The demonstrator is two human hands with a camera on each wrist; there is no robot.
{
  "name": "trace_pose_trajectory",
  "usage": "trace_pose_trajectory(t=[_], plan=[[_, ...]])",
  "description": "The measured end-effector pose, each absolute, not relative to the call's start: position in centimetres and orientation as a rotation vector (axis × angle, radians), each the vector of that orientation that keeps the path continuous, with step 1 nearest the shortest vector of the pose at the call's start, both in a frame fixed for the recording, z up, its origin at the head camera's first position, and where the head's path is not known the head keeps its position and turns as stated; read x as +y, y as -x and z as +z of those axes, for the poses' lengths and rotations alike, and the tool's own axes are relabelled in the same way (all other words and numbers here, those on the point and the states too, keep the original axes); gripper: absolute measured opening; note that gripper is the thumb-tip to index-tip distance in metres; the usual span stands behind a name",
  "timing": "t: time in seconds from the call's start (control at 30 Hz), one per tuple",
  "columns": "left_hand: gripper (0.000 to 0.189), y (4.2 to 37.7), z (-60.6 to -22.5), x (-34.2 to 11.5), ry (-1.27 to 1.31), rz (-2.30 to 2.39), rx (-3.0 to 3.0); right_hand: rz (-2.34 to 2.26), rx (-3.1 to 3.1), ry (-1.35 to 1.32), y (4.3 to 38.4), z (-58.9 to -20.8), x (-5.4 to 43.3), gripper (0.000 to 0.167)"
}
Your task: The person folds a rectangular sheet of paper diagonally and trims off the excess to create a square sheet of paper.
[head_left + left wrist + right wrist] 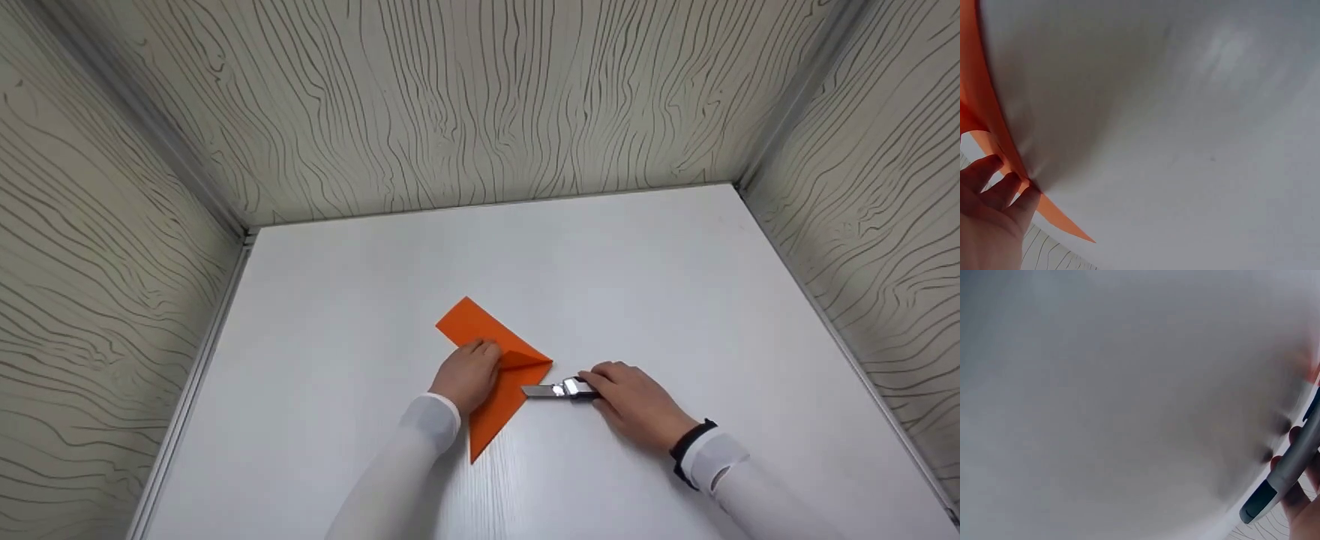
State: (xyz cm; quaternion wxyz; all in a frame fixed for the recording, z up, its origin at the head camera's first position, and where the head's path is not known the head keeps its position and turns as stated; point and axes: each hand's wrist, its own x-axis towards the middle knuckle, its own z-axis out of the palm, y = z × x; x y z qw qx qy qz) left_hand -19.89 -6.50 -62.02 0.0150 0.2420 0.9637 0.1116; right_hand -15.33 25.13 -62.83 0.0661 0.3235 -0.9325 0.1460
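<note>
A folded sheet of orange paper (499,409) lies on the white table, with one corner pointing at me and a flap at the far left. My left hand (466,375) holds the paper near its middle, at the fold. In the left wrist view its bent fingers (1008,191) touch the paper's edge; the thumb is hidden. My right hand (637,405) grips a utility knife (577,388) with a grey and black handle. Its blade (541,391) is out, pointing left, with the tip at the paper's right edge. Only the handle shows clearly in the right wrist view.
The white tabletop (360,300) spreads around both hands. Wood-patterned panels (480,97) stand behind it and at both sides, with grey metal strips (150,112) at the corners. A black band (691,450) circles my right wrist.
</note>
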Motion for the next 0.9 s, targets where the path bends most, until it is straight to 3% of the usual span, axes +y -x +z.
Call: trace_pose_trajectory(t=[0.9], plan=[[0.024, 19.5, -61.9, -6.5, -0.790, 0.276, 2.938, 0.349, -2.936, -0.803, 16.3, -62.4, 24.2, 0.041]])
